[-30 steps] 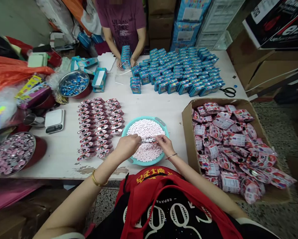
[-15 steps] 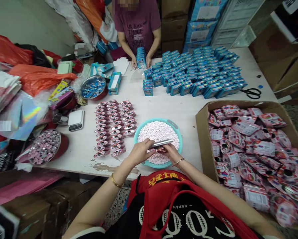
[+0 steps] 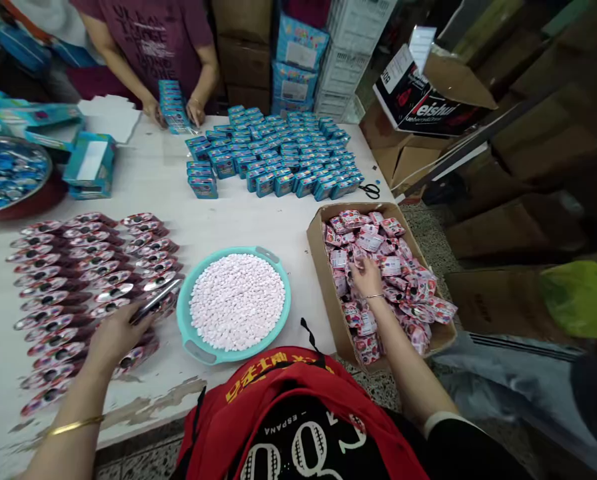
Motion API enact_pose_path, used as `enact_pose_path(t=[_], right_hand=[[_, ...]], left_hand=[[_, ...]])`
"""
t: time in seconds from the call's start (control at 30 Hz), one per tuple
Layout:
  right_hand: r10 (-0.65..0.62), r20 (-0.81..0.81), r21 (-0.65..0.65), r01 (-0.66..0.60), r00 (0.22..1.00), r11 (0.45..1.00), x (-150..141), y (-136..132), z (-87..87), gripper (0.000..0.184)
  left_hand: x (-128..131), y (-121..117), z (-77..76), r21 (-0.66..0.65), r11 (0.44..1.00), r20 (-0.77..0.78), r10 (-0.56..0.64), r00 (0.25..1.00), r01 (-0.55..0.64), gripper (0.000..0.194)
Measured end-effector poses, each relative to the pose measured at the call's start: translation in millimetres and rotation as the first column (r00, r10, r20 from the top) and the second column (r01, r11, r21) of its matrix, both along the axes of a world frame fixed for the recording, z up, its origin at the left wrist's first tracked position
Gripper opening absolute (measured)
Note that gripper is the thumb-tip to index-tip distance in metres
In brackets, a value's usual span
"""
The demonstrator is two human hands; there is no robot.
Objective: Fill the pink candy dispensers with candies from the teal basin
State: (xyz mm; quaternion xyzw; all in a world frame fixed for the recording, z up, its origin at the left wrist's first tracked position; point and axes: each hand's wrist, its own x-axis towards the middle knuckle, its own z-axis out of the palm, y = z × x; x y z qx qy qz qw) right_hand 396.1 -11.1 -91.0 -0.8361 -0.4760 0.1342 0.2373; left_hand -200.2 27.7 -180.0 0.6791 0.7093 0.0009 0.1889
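The left hand (image 3: 113,340) sits over the near end of the rows of foil pouches (image 3: 78,267) laid out on the desk (image 3: 153,193). Its fingers (image 3: 139,321) are closed around a slim silver strip (image 3: 154,301), which tilts up and away from the palm, just above the pouches. The right hand (image 3: 366,279) is down in a cardboard box (image 3: 323,280) at the desk's edge. Its fingers (image 3: 363,267) are loosely open and touch the heap of pink printed pouches (image 3: 393,267) that fills the box.

Between the two hands, a round teal tray (image 3: 184,327) holds a mound of small pale pink candies (image 3: 236,301). It stands just beside the rows of pouches and near the box. Farther along the desk, blue tins (image 3: 273,153) stand packed in a large group, and black-handled scissors (image 3: 372,191) lie by the desk's far corner. To the left are a steel bowl of blue items (image 3: 8,173) and an open blue carton (image 3: 91,163). Across the desk, a co-worker's hands (image 3: 174,112) rest on either side of a stack of blue tins (image 3: 172,107).
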Motion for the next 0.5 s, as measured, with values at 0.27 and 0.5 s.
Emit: enact_pose_path(t=[0.27,0.5], right_hand=[[-0.074,0.297,-0.476,0.214,0.952,0.853,14,3,-31.7,0.097],[-0.025,0.154,-0.409,0.087,0.988,0.909,23,6,-24.8,0.109]], left_hand=[[48,-8,-1.3,0.102,0.99,0.025,0.092,0.995,-0.094,0.051],[70,-33,44.5,0.023,0.976,0.196,-0.218,0.956,0.218,0.037]])
